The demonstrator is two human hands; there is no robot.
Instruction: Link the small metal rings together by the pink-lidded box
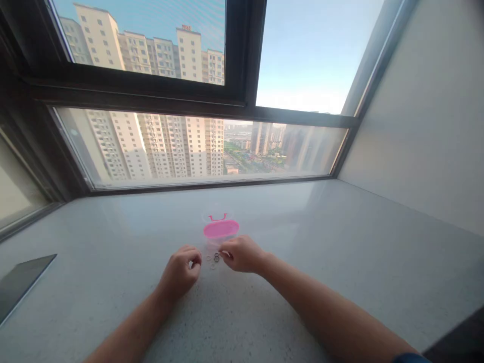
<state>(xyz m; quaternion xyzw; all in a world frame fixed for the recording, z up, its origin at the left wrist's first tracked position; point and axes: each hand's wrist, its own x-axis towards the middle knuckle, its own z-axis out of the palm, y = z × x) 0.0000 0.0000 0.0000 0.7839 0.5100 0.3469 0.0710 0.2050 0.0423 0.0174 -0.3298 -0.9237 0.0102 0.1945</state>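
Pinching small rings between both hands, left hand, right hand.

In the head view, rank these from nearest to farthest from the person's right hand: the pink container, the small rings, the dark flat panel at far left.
1. Small rings: at the fingertips of the right hand, between both hands.
2. Pink container: just beyond the hand, toward the window.
3. Dark flat panel: far left edge of the sill.

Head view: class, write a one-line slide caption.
Two hands, left hand and right hand, finger small rings beside a pink-lidded container on a windowsill.
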